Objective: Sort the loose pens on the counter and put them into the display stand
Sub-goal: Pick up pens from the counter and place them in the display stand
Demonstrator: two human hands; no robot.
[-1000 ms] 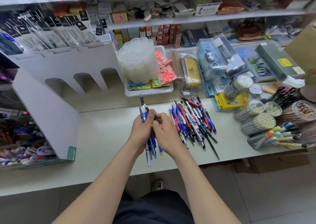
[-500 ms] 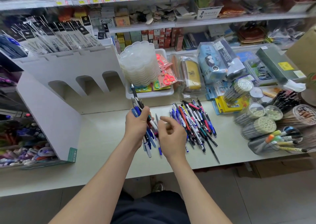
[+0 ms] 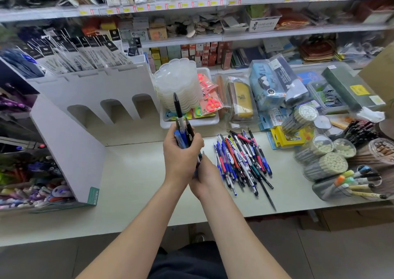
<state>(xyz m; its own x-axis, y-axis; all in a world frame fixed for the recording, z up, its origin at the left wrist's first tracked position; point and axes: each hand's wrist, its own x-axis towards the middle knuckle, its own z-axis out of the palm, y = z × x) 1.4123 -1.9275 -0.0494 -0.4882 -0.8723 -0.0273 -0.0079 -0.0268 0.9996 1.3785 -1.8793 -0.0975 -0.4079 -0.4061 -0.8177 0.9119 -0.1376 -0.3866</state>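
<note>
Several pens in one upright bundle [image 3: 180,127], clenched by left hand [image 3: 181,156] fingers, lower ends gripped by right hand [image 3: 206,177], right of display stand [image 3: 70,146] edge; open table [image 3: 132,182] between; loose pens [image 3: 241,161] farther right.

Glossy plastic pens [image 3: 241,161], matt white cardboard display stand [image 3: 64,142], smooth pale counter [image 3: 132,185], translucent plastic palettes [image 3: 179,80]

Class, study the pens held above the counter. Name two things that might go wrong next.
One black pen stands well above the bundle that the left hand grips; it may slip out. Pens sliding from the bundle's lower end, by the right hand, could fall into the pile and remix.
</note>
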